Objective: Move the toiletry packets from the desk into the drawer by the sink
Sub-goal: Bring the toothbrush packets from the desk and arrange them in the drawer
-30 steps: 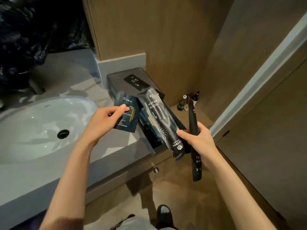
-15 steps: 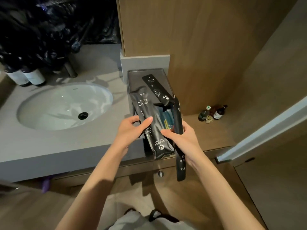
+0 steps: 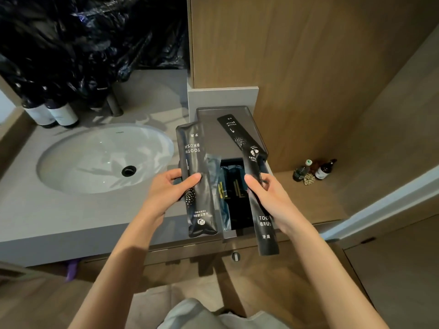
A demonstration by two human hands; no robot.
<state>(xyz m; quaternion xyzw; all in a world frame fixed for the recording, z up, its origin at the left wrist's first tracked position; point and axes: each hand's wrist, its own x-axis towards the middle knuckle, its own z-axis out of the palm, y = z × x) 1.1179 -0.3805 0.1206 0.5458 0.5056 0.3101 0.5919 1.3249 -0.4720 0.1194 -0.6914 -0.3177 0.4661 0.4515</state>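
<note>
Black foil fills both hands. The left hand [image 3: 171,193] pinches a wide toothbrush packet [image 3: 198,186] at its middle, thumb across the printed face and fingers curled behind. The right hand [image 3: 270,198] grips a second toothbrush packet [image 3: 264,226], turned nearly edge-on, with the thumb on its near side.

A second ago the right hand carried both of these while the left held a small dark sachet. That sachet has left the hand and, by my judgement, now lies among the dark sachets [image 3: 234,193] in the open drawer [image 3: 228,234] between the hands. The wide packet has crossed over to the left.

So one item seems delivered, and each hand now has a single packet it can lower on its own. Neither is in yet: each is held just beside the opening, at its own hand's side.

Beyond the right hand a third packet [image 3: 237,134] lies on the grey tray [image 3: 211,124] above the opening, on top and not inside. Out past the left hand, the sink [image 3: 104,157] sits in the grey table [image 3: 71,217].
</note>
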